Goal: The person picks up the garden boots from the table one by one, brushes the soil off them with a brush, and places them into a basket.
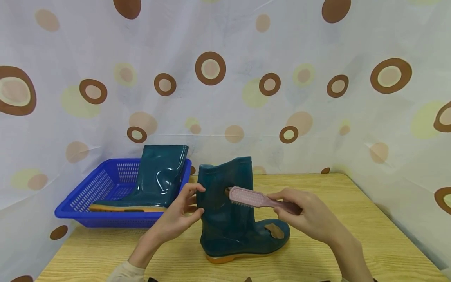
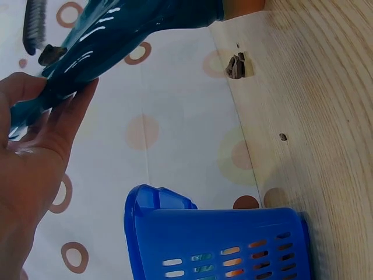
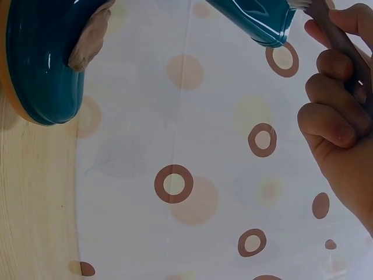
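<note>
A dark green rubber boot [image 1: 229, 223] with an orange sole stands upright on the table, its toe to the right. My left hand [image 1: 176, 215] holds the back of its shaft, thumb on the near side and fingers on the far side [image 2: 73, 119]. In my right hand [image 1: 310, 213] is the handle of a pink-purple scrubbing brush [image 1: 246, 197], fingers curled round it. The brush head lies over the shaft, bristles downward, with its tip at a dark brown clump [image 2: 52, 55]. Another brown, mud-like lump [image 1: 275, 230] sticks to the boot's toe.
A blue plastic basket [image 1: 79, 209] stands at the back left with a second green boot [image 1: 155, 180] in it. Brown crumbs [image 2: 236, 66] lie on the wooden table [image 1: 352, 235] behind the held boot. A dotted sheet [image 1: 225, 105] hangs around the table.
</note>
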The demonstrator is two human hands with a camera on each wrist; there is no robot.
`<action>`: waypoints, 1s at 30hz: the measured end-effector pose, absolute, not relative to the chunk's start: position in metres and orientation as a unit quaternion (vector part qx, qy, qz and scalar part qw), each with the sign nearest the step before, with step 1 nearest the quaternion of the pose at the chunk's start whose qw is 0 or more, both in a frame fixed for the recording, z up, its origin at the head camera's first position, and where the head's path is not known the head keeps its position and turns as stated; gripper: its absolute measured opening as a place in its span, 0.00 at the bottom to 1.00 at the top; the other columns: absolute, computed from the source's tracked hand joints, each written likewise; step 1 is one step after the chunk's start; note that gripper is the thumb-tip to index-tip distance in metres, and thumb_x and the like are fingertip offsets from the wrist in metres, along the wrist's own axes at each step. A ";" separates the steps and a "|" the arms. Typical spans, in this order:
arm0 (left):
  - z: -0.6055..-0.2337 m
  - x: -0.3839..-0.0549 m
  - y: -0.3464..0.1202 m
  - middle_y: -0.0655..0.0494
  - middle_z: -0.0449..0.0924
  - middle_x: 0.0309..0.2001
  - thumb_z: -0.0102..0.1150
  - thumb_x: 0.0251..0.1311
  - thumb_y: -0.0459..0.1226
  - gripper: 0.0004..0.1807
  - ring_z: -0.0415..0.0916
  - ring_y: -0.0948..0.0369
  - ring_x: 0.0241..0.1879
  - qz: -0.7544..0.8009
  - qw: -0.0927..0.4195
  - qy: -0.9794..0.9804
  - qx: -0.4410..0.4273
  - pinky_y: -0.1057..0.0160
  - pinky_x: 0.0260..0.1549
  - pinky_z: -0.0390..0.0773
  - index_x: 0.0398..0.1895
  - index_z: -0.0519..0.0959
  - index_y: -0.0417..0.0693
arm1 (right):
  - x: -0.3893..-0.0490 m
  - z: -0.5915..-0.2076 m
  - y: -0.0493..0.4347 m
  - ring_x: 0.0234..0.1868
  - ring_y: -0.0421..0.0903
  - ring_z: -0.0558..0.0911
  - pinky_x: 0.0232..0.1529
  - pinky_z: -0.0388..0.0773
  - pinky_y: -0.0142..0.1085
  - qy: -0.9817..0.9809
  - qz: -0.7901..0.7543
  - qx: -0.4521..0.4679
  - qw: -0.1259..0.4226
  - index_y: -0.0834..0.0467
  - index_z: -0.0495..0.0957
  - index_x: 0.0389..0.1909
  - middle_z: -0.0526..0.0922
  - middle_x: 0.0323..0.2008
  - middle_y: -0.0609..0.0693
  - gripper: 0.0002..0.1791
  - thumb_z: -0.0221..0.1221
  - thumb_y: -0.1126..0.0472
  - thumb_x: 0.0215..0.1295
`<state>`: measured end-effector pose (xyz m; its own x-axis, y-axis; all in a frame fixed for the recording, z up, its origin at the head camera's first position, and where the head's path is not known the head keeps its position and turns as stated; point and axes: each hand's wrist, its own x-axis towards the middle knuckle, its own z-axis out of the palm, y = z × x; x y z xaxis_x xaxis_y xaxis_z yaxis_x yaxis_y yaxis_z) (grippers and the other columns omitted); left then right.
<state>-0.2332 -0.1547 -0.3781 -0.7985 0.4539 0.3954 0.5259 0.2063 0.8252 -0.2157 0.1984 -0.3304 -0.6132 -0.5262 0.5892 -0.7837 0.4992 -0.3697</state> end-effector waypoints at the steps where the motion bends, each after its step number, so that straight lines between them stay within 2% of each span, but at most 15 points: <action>1: -0.378 -0.233 -0.155 0.45 0.59 0.68 0.55 0.64 0.23 0.30 0.72 0.40 0.63 -0.545 0.032 -0.777 -0.314 0.48 0.56 0.80 0.64 0.58 0.51 | -0.216 -0.330 0.199 0.26 0.29 0.72 0.25 0.72 0.24 -0.839 0.315 0.391 0.208 0.49 0.84 0.50 0.86 0.39 0.40 0.18 0.64 0.68 0.62; 6: -0.378 -0.232 -0.155 0.44 0.60 0.68 0.55 0.65 0.23 0.30 0.72 0.41 0.63 -0.546 0.028 -0.779 -0.307 0.46 0.56 0.79 0.64 0.58 0.52 | -0.215 -0.330 0.201 0.22 0.28 0.68 0.22 0.67 0.21 -0.826 0.330 0.393 0.235 0.51 0.83 0.50 0.84 0.33 0.39 0.20 0.66 0.71 0.58; 12: -0.377 -0.232 -0.154 0.45 0.59 0.68 0.55 0.65 0.23 0.30 0.71 0.41 0.64 -0.545 0.028 -0.779 -0.309 0.47 0.56 0.79 0.64 0.58 0.52 | -0.213 -0.330 0.200 0.22 0.30 0.68 0.21 0.65 0.21 -0.804 0.354 0.386 0.281 0.55 0.83 0.51 0.85 0.35 0.46 0.24 0.66 0.75 0.53; 15: -0.377 -0.232 -0.154 0.46 0.59 0.66 0.55 0.64 0.23 0.29 0.71 0.40 0.63 -0.543 0.031 -0.779 -0.313 0.47 0.56 0.79 0.63 0.58 0.51 | -0.214 -0.330 0.198 0.23 0.30 0.68 0.22 0.65 0.21 -0.809 0.342 0.375 0.296 0.54 0.83 0.51 0.84 0.35 0.44 0.24 0.66 0.74 0.53; 22: -0.377 -0.232 -0.155 0.46 0.59 0.65 0.55 0.64 0.22 0.29 0.72 0.41 0.63 -0.541 0.034 -0.776 -0.322 0.50 0.55 0.80 0.63 0.59 0.50 | -0.216 -0.332 0.191 0.24 0.29 0.67 0.23 0.67 0.23 -0.842 0.300 0.364 0.263 0.51 0.83 0.50 0.82 0.34 0.37 0.18 0.66 0.68 0.59; 30: -0.376 -0.232 -0.155 0.46 0.59 0.65 0.55 0.64 0.22 0.29 0.72 0.41 0.62 -0.540 0.036 -0.777 -0.320 0.46 0.55 0.79 0.63 0.59 0.50 | -0.217 -0.335 0.190 0.24 0.27 0.69 0.23 0.70 0.23 -0.838 0.304 0.392 0.226 0.48 0.84 0.47 0.85 0.36 0.38 0.16 0.64 0.68 0.61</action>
